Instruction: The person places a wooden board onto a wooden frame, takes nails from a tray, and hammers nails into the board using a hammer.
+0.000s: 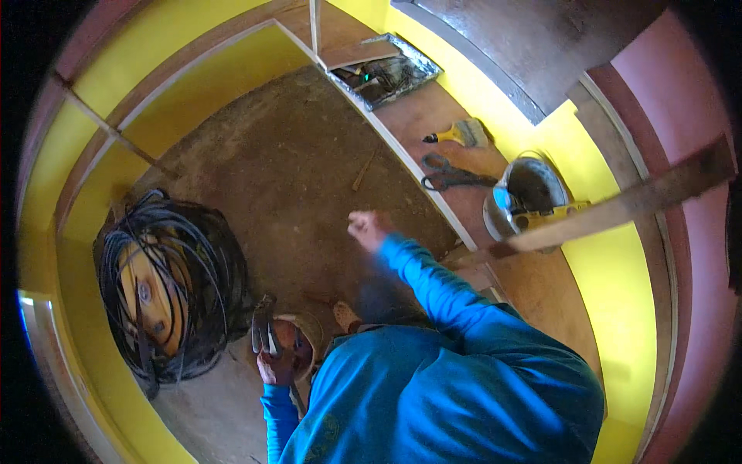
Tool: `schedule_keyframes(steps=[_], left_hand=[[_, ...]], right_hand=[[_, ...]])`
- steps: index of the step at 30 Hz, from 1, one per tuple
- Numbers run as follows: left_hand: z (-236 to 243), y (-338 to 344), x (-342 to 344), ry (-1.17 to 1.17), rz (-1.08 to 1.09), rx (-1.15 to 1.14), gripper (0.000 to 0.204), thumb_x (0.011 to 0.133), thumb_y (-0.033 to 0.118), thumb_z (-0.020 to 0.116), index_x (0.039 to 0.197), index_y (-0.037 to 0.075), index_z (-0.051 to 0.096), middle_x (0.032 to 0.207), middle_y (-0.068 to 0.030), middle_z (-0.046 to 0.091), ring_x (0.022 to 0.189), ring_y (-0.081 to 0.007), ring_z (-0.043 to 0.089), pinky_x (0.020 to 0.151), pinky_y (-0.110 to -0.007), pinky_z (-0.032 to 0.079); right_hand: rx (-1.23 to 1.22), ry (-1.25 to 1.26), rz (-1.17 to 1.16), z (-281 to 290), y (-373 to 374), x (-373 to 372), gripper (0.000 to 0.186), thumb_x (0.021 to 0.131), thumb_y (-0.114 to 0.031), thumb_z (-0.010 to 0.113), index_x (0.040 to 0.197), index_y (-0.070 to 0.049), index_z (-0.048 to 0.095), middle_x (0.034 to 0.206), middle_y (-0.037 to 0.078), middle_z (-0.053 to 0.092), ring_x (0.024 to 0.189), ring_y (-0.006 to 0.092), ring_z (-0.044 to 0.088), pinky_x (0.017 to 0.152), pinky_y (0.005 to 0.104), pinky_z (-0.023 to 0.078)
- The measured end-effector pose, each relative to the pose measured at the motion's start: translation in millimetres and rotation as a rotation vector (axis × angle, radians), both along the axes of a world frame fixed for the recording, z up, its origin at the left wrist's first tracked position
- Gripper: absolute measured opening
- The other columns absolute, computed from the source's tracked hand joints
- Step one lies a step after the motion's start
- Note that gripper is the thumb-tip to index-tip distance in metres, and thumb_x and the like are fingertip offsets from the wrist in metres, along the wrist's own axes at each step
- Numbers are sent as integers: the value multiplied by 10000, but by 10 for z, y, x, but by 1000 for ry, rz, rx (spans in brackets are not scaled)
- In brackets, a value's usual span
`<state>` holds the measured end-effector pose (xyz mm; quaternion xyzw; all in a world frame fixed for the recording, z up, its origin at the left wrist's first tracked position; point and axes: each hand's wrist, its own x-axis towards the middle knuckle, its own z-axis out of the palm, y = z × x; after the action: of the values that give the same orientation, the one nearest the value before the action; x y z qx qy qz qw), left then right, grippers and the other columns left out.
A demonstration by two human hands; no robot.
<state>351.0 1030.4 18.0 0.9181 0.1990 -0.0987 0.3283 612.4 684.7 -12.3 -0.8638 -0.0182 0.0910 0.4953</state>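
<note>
My left hand (277,365), in a blue sleeve, is low near my body and grips a grey metal hand tool (263,328) whose head points up. It looks like pliers or a claw hammer, I cannot tell which. A tan round roll (309,331) sits just right of that hand. My right hand (366,229) is raised out over the brown dirt floor (294,170). Its fingers are closed in a fist and it is blurred. Nothing shows in it.
A big coil of black cable (166,286) lies at the left against yellow walls. On the wooden ledge to the right are a paintbrush (462,134), black scissors (447,173), a bucket (527,193) and a slanting wooden plank (626,205). An open box of tools (386,73) sits farther back.
</note>
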Motion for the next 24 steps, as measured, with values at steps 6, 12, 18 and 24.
schedule_keyframes(steps=[6, 12, 18, 24], left_hand=[[96, -139, 946, 51, -58, 92, 457, 650, 344, 710, 901, -15, 582, 743, -191, 621, 685, -337, 610, 582, -404, 471], [-346, 71, 1924, 372, -191, 76, 456, 653, 346, 706, 913, -7, 581, 750, -190, 621, 688, -339, 609, 587, -407, 473], [-534, 214, 2914, 521, -326, 171, 456, 656, 348, 701, 926, 1, 580, 757, -190, 620, 691, -342, 608, 591, -410, 474], [-695, 340, 3415, 634, -410, 236, 456, 659, 350, 697, 938, 9, 579, 764, -189, 619, 694, -344, 607, 595, -414, 476]], right_hand=[[-274, -425, -615, 1117, -794, 1902, 159, 744, -193, 646, 849, -73, 653, 627, 42, 602, 599, 156, 576, 542, 294, 458], [-537, -626, -699, 1145, -2071, 3811, 142, 741, -170, 605, 842, -102, 679, 767, 141, 650, 717, 283, 634, 677, 364, 503], [-1010, -93, -173, 253, -3137, 5100, 139, 673, -95, 592, 782, -106, 678, 835, 159, 636, 840, 329, 615, 758, 409, 492], [-1163, 226, 89, 318, -3013, 5115, 222, 771, -113, 539, 940, -26, 653, 1009, 208, 613, 947, 376, 595, 813, 452, 489]])
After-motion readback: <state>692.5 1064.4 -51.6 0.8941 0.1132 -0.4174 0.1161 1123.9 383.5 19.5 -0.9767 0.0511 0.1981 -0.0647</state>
